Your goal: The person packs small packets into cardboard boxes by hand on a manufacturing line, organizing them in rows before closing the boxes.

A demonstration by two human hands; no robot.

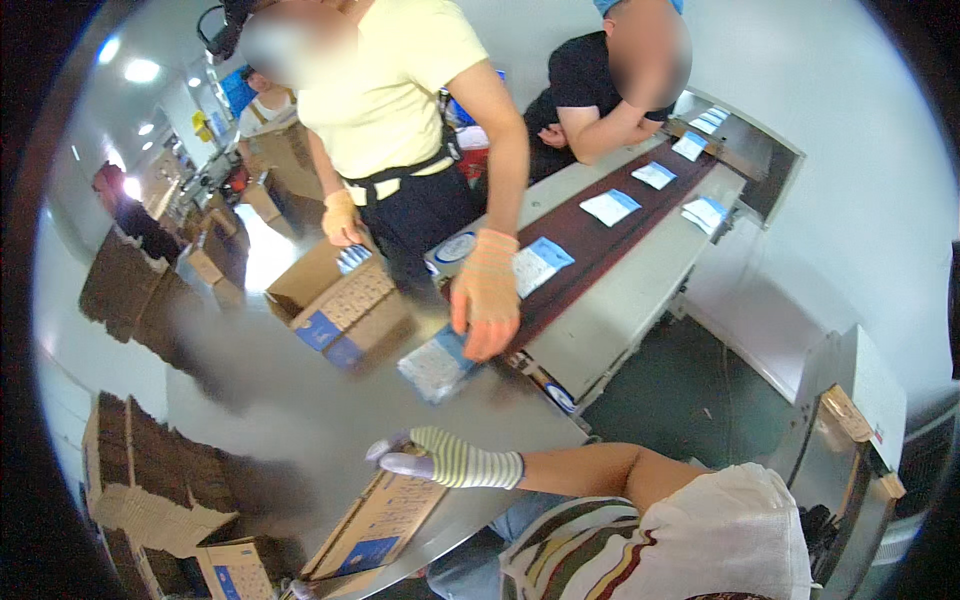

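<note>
Gloved right hand [440,460] comes in from the lower right in a striped glove and sits on the top edge of a carton [375,530] that leans off the near edge of the grey surface [300,420]. Fingers are curled over that edge, gripping it, not spread. Left hand isn't in the shot at all, so can't say anything about it.

Using the carton as the landmark: straight beyond it, across the surface, a co-worker in a yellow shirt stands with one gloved hand [487,300] pressed flat on a stack of packets [437,365]. Their other hand [342,220] is over an open box [335,300], beyond and a bit left of the carton, holding a packet.

Beyond and to the right runs a conveyor [590,245] with a dark belt, white-and-blue packets spaced out along it. Another person in black leans on its far side, arms folded.

Left of the carton, down by the floor, there are stacks of flat cardboard [130,470].
</note>
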